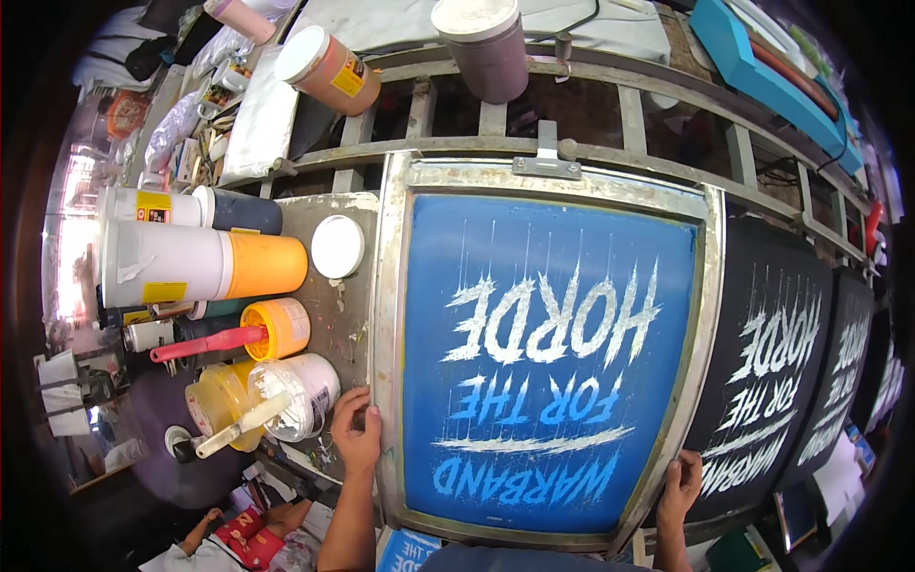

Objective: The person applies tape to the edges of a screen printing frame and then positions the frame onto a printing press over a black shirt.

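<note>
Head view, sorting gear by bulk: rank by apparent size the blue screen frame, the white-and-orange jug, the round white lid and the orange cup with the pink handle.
1. blue screen frame
2. white-and-orange jug
3. orange cup and round white lid look alike, so unranked.

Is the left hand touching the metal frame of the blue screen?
Touching. The head view shows the left hand with its fingers curled over the left edge of the metal frame, no gap between them.
</note>
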Available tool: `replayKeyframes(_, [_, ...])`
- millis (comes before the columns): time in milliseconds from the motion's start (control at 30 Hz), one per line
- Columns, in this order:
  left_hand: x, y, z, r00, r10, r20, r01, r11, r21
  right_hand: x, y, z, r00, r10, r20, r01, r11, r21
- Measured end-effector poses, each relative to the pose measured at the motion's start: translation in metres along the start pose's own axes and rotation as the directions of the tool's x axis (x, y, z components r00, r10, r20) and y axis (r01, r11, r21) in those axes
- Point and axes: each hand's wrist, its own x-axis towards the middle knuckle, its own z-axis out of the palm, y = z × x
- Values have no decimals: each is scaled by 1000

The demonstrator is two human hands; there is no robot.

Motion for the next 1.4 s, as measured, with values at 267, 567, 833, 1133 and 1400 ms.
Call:
replayKeyframes(267, [-1,-3,1,1000,11,2,-11,999,-41,1,9,-1,999,-39,-15,39,999,-1])
replayKeyframes(567, [-3,-4,2,999,-38,6,39,996,-79,2,10,1,999,-32,20,31,998,50])
replayKeyframes(833, [-1,0,4,999,18,39,-17,999,-29,8,16,6,975,-220,-5,220,975,8])
replayKeyframes(1133, [-21,34,-21,990,-62,128,85,979,-183,-11,20,-2,971,-186,-149,187,982,-11])
replayKeyframes(1400, [-113,74,-76,921,327,-209,-388,813,-435,-97,28,-74,908,-369,-198,405,895,189])
